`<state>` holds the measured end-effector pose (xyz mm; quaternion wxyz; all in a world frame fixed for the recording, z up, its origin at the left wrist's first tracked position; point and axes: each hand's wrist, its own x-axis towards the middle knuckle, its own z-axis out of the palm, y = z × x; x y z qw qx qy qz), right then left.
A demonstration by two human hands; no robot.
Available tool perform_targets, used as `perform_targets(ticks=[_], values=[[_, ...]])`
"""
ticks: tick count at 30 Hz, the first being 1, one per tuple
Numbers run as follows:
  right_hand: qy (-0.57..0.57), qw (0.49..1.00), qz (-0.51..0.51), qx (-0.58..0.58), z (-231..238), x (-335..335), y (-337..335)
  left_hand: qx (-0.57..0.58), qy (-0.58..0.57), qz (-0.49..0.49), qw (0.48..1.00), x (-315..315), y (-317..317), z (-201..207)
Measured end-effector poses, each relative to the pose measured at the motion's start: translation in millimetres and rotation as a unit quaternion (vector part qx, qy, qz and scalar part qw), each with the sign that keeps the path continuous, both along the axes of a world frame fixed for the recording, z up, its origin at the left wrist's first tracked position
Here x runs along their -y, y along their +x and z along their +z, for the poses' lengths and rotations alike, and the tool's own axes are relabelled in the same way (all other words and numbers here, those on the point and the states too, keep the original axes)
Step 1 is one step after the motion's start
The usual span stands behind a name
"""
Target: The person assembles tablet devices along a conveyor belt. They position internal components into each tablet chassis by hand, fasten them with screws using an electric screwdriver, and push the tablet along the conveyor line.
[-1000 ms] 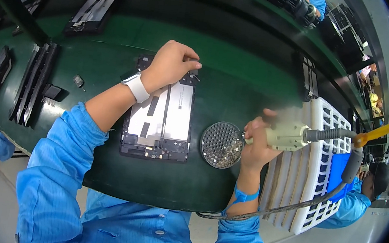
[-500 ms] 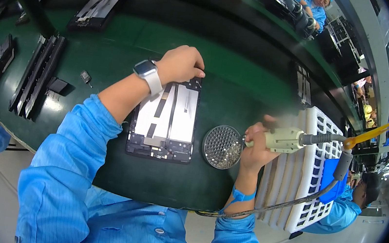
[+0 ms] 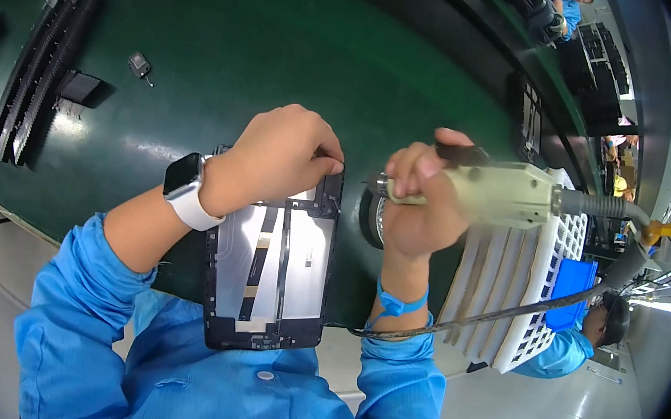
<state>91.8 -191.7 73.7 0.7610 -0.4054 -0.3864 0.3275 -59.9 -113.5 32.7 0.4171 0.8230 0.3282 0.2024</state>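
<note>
An opened tablet (image 3: 308,269), its back off, shows silver plates, dark ribbon strips and a black frame. It lies in front of me with its near end past the table's front edge. My left hand (image 3: 288,152), wearing a watch (image 3: 185,177), is closed in a pinch at the tablet's far right corner; the fingertips' exact contact is partly hidden. My right hand (image 3: 430,197) is wrapped around a pale green electric screwdriver (image 3: 507,196), tilted with its bit pointing left. Beneath that hand, a round screw dish (image 3: 378,219) is mostly hidden.
White trays (image 3: 543,271) are stacked at the right, with a blue bin (image 3: 570,293) beside them. The screwdriver's cable (image 3: 500,310) runs across my right forearm. Black strips (image 3: 39,77) and a small device (image 3: 140,65) lie on the left of the green table (image 3: 231,35).
The tablet has come toward me along with my left hand, over the table's edge. My right hand has raised the screwdriver and brought it left, over the dish. The view has shifted.
</note>
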Motion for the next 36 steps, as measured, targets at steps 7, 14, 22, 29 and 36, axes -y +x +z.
perform_targets(ticks=[7, 14, 22, 29, 36], values=[[-0.020, 0.999, 0.025, 0.023, -13, -7, -8, 0.025, -0.002, 0.001, 1.000, 2, 1, -3], [-0.041, 0.999, 0.029, 0.018, -15, -10, -11, 0.026, -0.009, 0.000, 1.000, 1, 0, -4], [-0.056, 0.997, 0.028, 0.041, -17, -13, -13, 0.017, 0.001, -0.001, 1.000, 1, 0, 0], [-0.039, 0.998, 0.024, 0.051, -17, -12, -7, 0.031, 0.001, 0.002, 1.000, 1, 0, -2], [-0.050, 0.998, 0.028, 0.040, -17, -11, -8, 0.026, -0.008, -0.002, 1.000, 0, 0, -1]])
